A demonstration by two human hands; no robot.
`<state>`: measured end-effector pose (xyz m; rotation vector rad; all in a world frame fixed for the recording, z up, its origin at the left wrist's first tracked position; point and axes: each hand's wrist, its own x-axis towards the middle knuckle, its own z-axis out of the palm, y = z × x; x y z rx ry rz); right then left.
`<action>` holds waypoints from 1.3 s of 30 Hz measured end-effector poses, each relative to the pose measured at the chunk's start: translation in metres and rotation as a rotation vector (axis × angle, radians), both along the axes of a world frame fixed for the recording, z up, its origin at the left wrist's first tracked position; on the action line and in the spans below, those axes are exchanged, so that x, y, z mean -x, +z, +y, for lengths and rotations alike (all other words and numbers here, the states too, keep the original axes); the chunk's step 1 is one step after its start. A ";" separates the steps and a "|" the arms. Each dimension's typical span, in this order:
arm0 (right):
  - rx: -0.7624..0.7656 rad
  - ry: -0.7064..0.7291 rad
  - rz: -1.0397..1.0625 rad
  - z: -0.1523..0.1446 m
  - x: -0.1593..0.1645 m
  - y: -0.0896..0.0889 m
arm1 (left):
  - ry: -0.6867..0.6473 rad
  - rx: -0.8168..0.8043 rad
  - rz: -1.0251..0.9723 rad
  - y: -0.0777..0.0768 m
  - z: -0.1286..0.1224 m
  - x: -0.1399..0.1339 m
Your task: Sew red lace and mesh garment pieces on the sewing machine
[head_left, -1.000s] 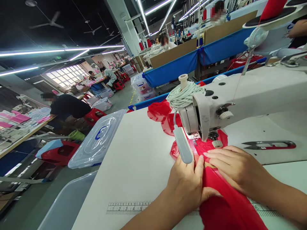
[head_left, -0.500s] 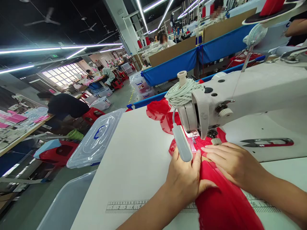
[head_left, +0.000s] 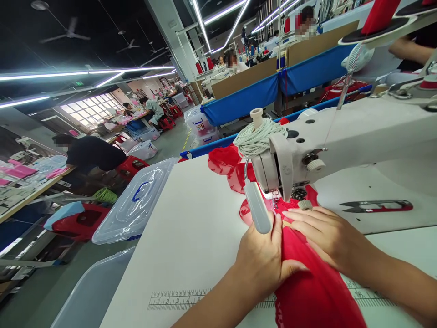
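Observation:
Red fabric [head_left: 314, 287] runs from the front of the table up under the sewing machine [head_left: 362, 132] head. My left hand [head_left: 261, 255] lies on its left edge, thumb spread across the cloth and index finger pointing at the presser foot [head_left: 275, 202]. A grey lamp [head_left: 257, 207] on a bent neck hides part of those fingers. My right hand [head_left: 331, 232] rests flat on the fabric's right side, fingers stretched toward the needle area, just below a pale knob [head_left: 305, 205]. Neither hand is wrapped round the cloth. A small tan piece [head_left: 287, 223] shows between the hands.
Thread snips [head_left: 377, 206] lie on the machine bed at right. Red sheer pieces [head_left: 223, 159] sit behind the needle. A printed ruler [head_left: 180, 298] crosses the table front. Lidded clear boxes [head_left: 136, 200] stand left of the table [head_left: 184, 237]. Co-workers sit farther off.
The view has shifted slightly, so the machine and hands appear a little farther left and lower. Both hands keep nearly the same pose on the red fabric.

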<state>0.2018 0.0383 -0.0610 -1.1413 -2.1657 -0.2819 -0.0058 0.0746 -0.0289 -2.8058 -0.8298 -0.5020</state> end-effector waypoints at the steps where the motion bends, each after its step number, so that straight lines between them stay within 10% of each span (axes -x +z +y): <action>1: 0.009 0.013 0.005 -0.001 0.000 -0.001 | -0.005 -0.004 -0.008 0.001 -0.002 -0.001; 39: -0.023 -0.033 -0.103 0.008 -0.001 0.011 | 0.033 -0.129 0.042 0.002 -0.003 -0.004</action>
